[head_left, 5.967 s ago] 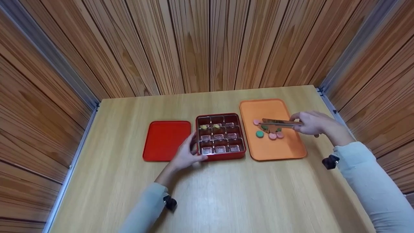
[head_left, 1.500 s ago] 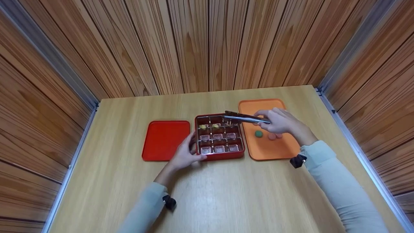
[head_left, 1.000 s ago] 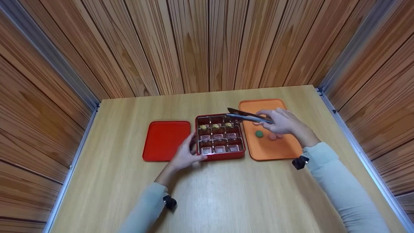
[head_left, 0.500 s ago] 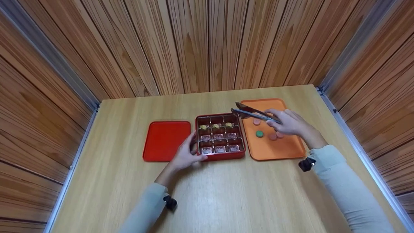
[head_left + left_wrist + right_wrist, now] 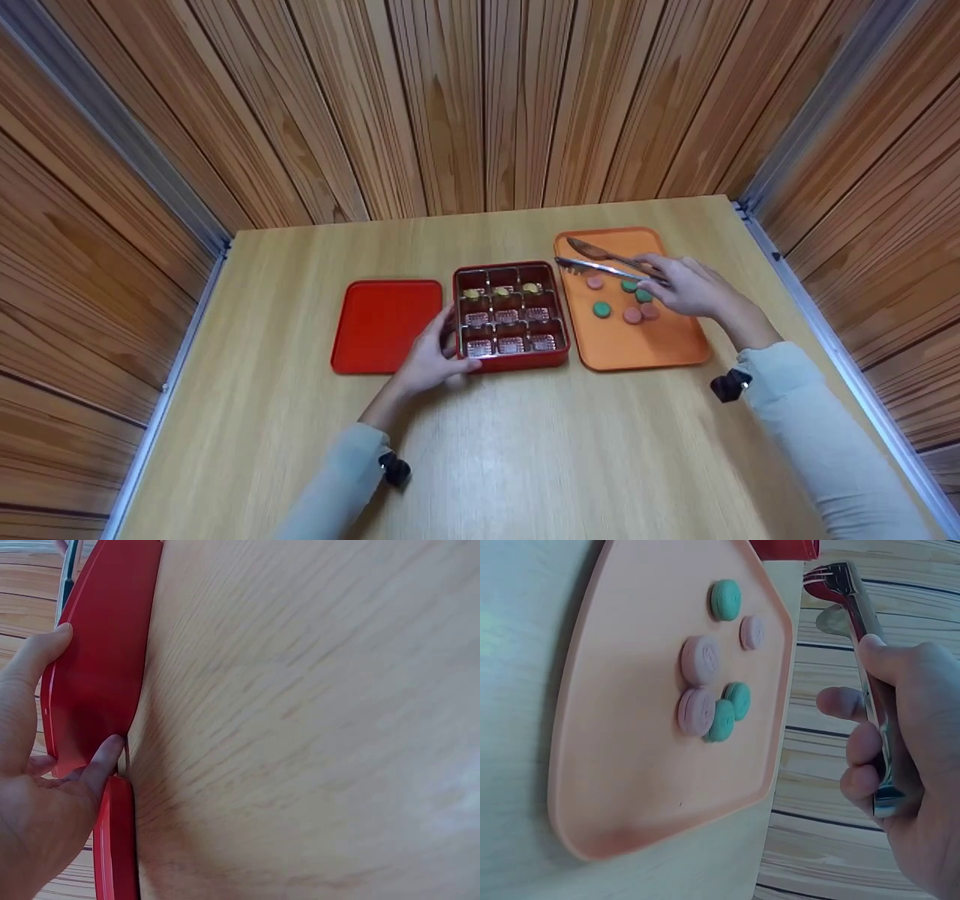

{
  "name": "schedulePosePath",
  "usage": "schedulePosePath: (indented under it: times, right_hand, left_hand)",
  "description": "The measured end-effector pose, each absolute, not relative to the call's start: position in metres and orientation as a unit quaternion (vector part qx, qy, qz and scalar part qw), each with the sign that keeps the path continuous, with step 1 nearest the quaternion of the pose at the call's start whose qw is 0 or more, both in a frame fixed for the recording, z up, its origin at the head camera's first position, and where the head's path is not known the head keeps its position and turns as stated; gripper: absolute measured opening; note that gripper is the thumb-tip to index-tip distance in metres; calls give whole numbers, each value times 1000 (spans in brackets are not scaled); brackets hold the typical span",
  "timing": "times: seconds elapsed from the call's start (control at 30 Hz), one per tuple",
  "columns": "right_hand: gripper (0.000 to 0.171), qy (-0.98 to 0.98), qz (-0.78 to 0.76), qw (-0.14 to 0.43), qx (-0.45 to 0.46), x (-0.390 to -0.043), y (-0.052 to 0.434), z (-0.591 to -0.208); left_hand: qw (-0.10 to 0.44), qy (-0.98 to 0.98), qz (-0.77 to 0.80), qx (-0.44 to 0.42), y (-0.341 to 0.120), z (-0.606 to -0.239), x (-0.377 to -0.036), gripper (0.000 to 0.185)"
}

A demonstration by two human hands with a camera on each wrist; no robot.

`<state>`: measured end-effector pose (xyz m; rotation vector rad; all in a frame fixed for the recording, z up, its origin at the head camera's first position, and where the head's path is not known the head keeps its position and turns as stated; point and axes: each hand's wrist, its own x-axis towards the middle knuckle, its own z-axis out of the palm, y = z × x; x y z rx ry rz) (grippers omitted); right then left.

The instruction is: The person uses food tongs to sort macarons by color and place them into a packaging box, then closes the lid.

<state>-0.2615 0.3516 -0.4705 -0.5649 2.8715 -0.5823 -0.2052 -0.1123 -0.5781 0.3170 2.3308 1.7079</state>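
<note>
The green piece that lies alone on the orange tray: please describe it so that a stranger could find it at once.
On the wooden table, right of the red compartment box, lies the orange tray. The lone green piece is the round sweet nearest the box. The other two green ones sit close together by the right hand holding tongs; this one has bare tray around it.
</note>
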Motion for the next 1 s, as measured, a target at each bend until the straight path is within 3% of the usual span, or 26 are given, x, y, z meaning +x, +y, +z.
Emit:
schedulePosePath:
  times: [0.5, 1.0]
  right_hand:
    - [52, 963, -202, 100, -145, -253, 371, -473]
    - [47, 975, -160, 51, -147, -247, 395, -480]
  left_hand:
    - [124, 797, 582, 104, -113, -577, -205, 120]
    - [109, 791, 591, 116, -112, -579, -205, 117]
